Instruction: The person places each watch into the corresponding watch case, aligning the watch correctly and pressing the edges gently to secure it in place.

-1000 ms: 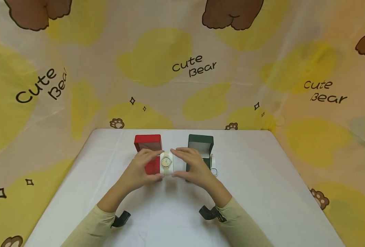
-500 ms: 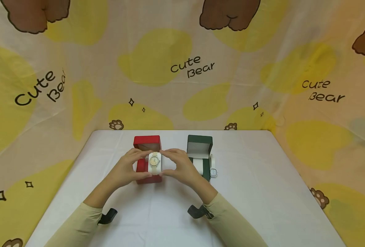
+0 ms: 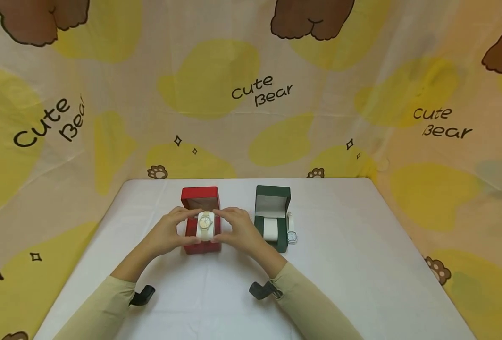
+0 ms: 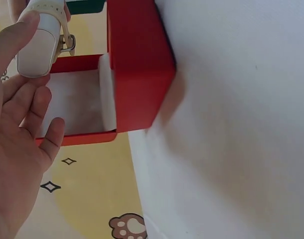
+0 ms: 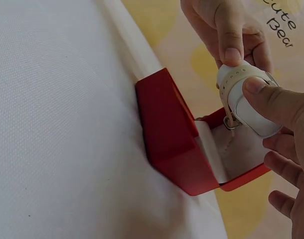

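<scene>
Above the open red watch box (image 3: pixel 200 192), a wristwatch (image 3: pixel 205 222) with a pale round dial and cream strap is wrapped around a white cushion (image 4: pixel 36 56). My left hand (image 3: pixel 164 236) pinches one end of the cushion between thumb and fingers. From the other end my right hand (image 3: pixel 243 233) grips it the same way. In the right wrist view, both thumbs press on the cushion, and the strap's buckle (image 5: pixel 231 122) hangs at its side. The lower part of the red box is partly hidden behind the hands.
To the right stands an open dark green watch box (image 3: pixel 273 191) with a bare white cushion (image 3: pixel 270 229) inside. Against its right side lies a second watch (image 3: pixel 292 236) with a white strap. All rest on a white-covered table (image 3: pixel 361 264), before a patterned cloth backdrop (image 3: pixel 217 75).
Both hands have carried the watch on its cushion left, from between the two boxes to over the red box. The green box's cushion has come into sight.
</scene>
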A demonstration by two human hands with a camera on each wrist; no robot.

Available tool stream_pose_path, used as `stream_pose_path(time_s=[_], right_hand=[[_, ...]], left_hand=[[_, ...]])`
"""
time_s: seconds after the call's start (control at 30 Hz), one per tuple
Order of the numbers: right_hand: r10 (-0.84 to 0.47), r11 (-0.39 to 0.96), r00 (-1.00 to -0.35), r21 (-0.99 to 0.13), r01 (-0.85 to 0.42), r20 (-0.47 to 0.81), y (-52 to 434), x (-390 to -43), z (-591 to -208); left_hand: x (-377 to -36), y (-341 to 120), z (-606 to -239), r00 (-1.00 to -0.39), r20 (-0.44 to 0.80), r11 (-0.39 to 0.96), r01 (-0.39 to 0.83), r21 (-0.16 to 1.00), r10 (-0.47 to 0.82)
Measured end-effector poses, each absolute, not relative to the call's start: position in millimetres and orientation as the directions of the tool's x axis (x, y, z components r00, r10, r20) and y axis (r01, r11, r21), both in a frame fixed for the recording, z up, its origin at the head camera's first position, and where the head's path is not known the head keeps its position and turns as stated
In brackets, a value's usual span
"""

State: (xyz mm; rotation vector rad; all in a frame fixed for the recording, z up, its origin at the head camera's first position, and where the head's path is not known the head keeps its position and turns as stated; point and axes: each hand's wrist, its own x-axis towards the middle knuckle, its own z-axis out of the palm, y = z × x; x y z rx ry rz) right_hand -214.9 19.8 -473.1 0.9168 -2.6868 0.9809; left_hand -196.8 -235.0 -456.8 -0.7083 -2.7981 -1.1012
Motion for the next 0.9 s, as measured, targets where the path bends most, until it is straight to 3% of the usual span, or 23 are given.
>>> stream_pose_path(time_s=[0.27,0.9], right_hand=[[-0.484,0.636,-0.841,-0.563,-0.528,0.242,9,-224,-484],[-0.509,0.590,-0.826,-0.600,-0.540,0.243,0,-240,-505]], left_hand=[[-207,-243,-470,-0.914,0.148,0.662,0.378,0.647,0.376],[-224,-252,-488,-0.934,0.063,0.683,0.303,0.665,0.353]])
